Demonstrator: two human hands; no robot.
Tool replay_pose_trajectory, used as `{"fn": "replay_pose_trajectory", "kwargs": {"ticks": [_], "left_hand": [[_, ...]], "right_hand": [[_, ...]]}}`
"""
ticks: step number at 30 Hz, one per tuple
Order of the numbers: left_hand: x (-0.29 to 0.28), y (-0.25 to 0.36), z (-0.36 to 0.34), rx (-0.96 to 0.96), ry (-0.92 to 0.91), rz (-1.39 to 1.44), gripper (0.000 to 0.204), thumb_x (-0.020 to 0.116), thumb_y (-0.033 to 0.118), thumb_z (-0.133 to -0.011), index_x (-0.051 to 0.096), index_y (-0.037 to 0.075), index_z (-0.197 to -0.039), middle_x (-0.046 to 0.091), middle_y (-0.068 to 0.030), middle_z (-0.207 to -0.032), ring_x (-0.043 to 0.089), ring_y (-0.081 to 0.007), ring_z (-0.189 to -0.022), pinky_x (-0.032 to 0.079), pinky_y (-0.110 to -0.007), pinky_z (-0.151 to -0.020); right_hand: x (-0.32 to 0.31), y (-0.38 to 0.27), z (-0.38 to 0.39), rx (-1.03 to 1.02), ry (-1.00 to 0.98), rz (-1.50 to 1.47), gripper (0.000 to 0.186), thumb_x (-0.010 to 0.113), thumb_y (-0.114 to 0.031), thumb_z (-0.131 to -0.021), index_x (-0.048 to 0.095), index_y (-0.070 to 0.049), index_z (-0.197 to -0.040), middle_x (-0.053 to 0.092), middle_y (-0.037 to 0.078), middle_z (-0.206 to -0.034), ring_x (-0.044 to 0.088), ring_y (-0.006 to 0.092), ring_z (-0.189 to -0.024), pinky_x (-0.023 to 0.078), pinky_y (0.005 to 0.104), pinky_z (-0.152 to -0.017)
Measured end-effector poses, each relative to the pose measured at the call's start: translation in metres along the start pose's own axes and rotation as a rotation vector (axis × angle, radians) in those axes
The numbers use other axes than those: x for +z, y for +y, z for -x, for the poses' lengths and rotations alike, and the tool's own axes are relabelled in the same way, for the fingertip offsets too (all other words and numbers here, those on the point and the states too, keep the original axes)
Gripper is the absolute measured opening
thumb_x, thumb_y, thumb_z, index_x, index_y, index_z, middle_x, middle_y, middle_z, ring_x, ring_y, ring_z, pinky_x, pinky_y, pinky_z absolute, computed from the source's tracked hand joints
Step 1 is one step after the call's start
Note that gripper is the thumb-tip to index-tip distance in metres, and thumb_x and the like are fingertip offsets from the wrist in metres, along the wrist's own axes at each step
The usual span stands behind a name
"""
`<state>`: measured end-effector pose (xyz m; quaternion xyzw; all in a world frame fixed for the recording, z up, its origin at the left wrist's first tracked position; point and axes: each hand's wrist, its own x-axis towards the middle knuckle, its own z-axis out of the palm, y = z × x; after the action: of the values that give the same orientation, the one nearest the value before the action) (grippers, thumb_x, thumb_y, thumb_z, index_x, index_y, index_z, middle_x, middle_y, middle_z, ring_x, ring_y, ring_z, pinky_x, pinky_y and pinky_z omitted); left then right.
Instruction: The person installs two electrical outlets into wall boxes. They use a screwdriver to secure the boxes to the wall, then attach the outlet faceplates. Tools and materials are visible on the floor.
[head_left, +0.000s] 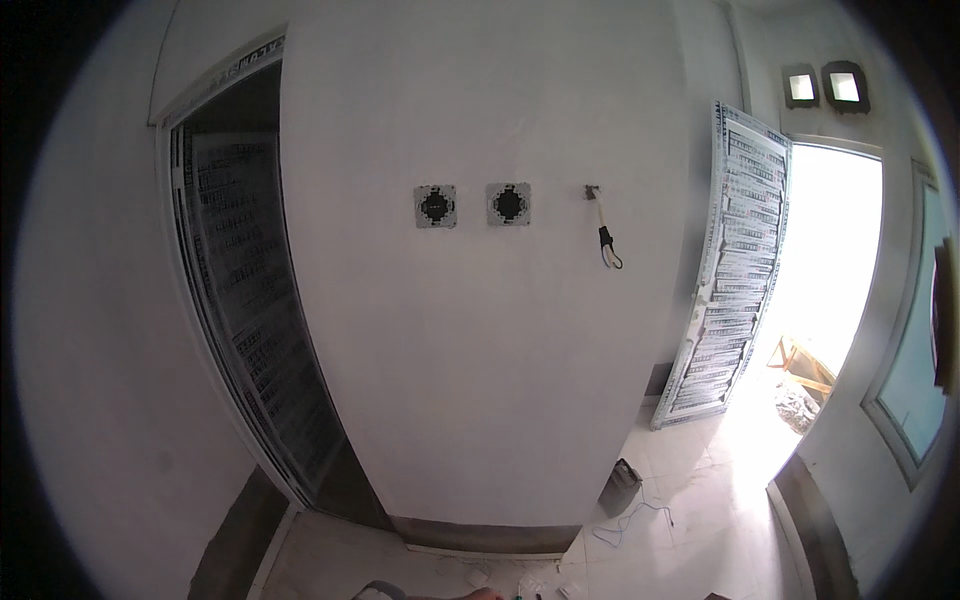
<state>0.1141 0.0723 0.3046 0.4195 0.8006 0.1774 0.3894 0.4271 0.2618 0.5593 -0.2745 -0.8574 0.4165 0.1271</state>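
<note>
At the bottom edge a sliver of skin (480,594), apparently my left hand, shows beside a grey shape (375,591); its fingers are mostly cut off. Just beside it on the tiled floor lie small clear plastic bits (530,582) and dark slender items, too small to make out. My right hand cannot be made out. On the white wall ahead are two grey square mounting plates with black centres, one left (436,206) and one right (508,204). Further right a pale cable (600,215) hangs from a small opening, its lower end dark and looped.
A doorway with a film-covered dark panel (245,260) stands left. At right an open film-covered door (735,270) leads to bright daylight with a wooden frame (800,365). A window (910,330) is far right. A dark container (620,488) and blue wire (635,520) lie on the floor.
</note>
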Motion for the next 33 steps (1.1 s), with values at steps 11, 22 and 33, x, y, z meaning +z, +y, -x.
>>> {"fn": "replay_pose_trajectory", "kwargs": {"ticks": [11, 22, 33], "left_hand": [[-0.038, 0.230, 0.050, 0.598, -0.474, 0.367, 0.060, 0.076, 0.037, -0.093, 0.060, -0.001, -0.137, 0.071, -0.0174, -0.122, 0.070, -0.0271, -0.103, 0.059, -0.041, -0.087], [-0.089, 0.222, 0.033, 0.486, 0.078, 0.826, 0.035, 0.079, 0.030, -0.092, 0.071, 0.003, -0.112, 0.071, -0.0011, -0.096, 0.065, -0.0114, -0.084, 0.055, -0.031, -0.071], [-0.487, 0.365, 0.088, 0.968, 0.450, 1.118, 0.029, 0.066, 0.024, -0.102, 0.059, 0.003, -0.122, 0.070, -0.0080, -0.106, 0.072, -0.0210, -0.098, 0.062, -0.041, -0.092]], "right_hand": [[-0.022, 0.002, 0.028, -0.009, 0.251, -0.076, 0.018, 0.070, -0.016, -0.090, 0.066, -0.001, -0.100, 0.063, 0.013, -0.078, 0.064, 0.0194, -0.079, 0.051, 0.0377, -0.067], [0.006, -0.057, -0.097, -0.068, 0.308, -0.706, 0.032, 0.070, -0.019, -0.096, 0.068, 0.002, -0.119, 0.070, 0.008, -0.099, 0.064, 0.0159, -0.085, 0.053, 0.0303, -0.070], [-0.087, -0.284, -0.294, -0.688, 0.558, -0.556, 0.036, 0.067, -0.012, -0.097, 0.063, 0.003, -0.130, 0.069, 0.007, -0.094, 0.060, 0.0104, -0.071, 0.051, 0.0268, -0.063]]}}
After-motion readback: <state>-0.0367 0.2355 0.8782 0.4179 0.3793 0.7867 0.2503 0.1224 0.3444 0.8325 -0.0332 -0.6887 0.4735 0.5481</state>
